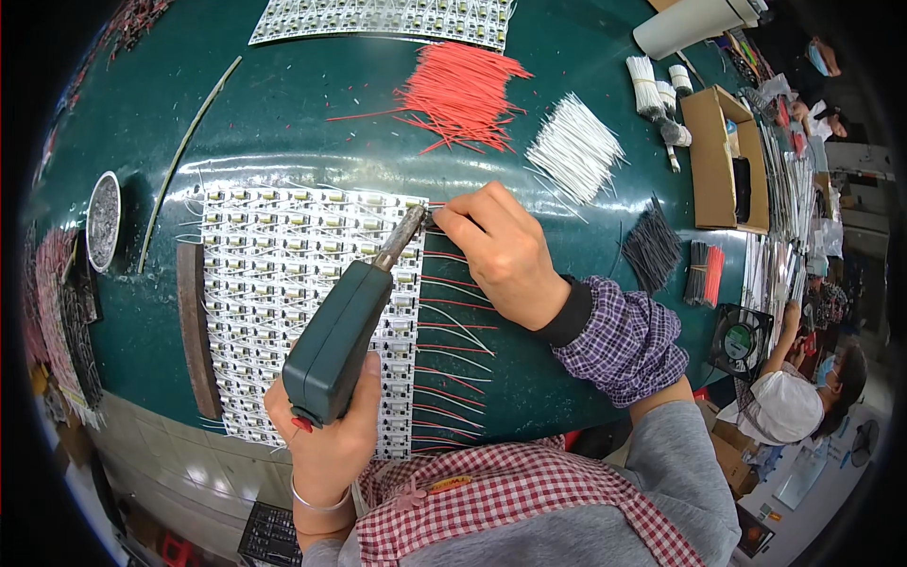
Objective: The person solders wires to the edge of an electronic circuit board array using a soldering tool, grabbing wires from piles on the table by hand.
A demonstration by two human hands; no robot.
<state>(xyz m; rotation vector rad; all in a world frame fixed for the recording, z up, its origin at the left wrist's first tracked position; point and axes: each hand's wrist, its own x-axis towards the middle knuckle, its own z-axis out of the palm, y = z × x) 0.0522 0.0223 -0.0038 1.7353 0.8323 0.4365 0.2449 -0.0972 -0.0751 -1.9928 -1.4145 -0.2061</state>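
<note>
My left hand (331,449) is wrapped round the grip of a dark green soldering gun (335,345). Its metal tip reaches the upper right corner of a white circuit board panel (283,302) lined with rows of small components. At that corner my right hand (501,250) is closed in a pinch; a short stretch of red wire (436,204) shows between its fingertips and the board. Red and white wires (453,352) stick out along the panel's right edge, below my right hand. The ends inside the pinch are hidden.
Loose piles of red wires (463,94), white wires (576,146) and black wires (652,246) lie beyond and to the right. A brown bar (197,331) rests along the panel's left side, near a round bowl (103,222). A cardboard box (710,161) stands right; another person (784,406) sits beyond.
</note>
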